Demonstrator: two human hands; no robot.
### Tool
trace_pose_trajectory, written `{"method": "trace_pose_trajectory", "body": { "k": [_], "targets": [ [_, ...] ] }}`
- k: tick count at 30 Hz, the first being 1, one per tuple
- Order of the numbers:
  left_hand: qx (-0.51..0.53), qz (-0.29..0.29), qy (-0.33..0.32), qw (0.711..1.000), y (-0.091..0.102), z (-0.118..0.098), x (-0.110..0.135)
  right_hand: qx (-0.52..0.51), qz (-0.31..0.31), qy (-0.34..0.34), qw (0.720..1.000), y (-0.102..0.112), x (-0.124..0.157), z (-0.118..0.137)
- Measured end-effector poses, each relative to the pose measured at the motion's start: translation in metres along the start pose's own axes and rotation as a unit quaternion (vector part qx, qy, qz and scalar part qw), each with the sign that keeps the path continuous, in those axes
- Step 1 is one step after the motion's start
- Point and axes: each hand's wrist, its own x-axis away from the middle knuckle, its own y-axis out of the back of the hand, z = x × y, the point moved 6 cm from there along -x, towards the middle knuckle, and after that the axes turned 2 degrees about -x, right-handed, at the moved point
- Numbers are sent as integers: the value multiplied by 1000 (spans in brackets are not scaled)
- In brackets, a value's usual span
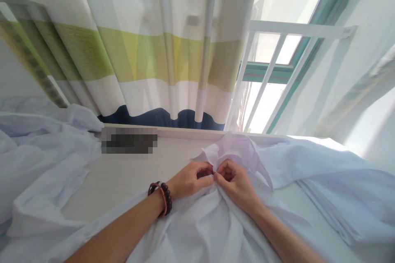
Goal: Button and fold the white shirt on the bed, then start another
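Observation:
A white collared shirt (pixel 228 230) lies before me, its collar (pixel 239 148) turned to the far side. My left hand (pixel 194 178) pinches the cloth just below the collar, thumb and fingertips pressed together. Close against it, my right hand (pixel 236 183) pinches the same front edge. The fingertips of both hands nearly meet. Whatever small part sits between them is hidden. Beaded and copper-coloured bracelets (pixel 162 199) circle my left wrist. From the fingers, folds of the shirt spread down toward me.
Crumpled white cloth (pixel 46 164) lies at left, and folded white cloth (pixel 336 189) at right, on a pale surface (pixel 123 181). A blurred-out dark patch (pixel 129 140) is near the back edge. Behind are a striped curtain (pixel 173 57), a white railing (pixel 302 29) and a green-framed window.

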Motion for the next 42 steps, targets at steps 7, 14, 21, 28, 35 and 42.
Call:
{"method": "trace_pose_trajectory", "body": {
  "k": [7, 14, 21, 28, 35, 42],
  "targets": [
    [-78, -86, 37, 993, 11, 3, 11, 36, 23, 24, 999, -3, -3, -2],
    [-492, -298, 145, 805, 109, 3, 45, 74, 39, 30, 996, -4, -1, -3],
    [-534, -342, 293, 716, 170, 30, 110, 107, 13, 37, 993, -5, -16, 1],
    [-523, -324, 331, 715, 171, 49, 115, 128, 9, 28, 991, -6, -18, 3],
    [-507, -321, 347, 721, 172, 53, 117, 134, 6, 35, 990, -7, -16, 1],
    [-489, -326, 312, 746, 167, 41, 112, 135, 6, 35, 990, -6, -16, 3]
  ]
}}
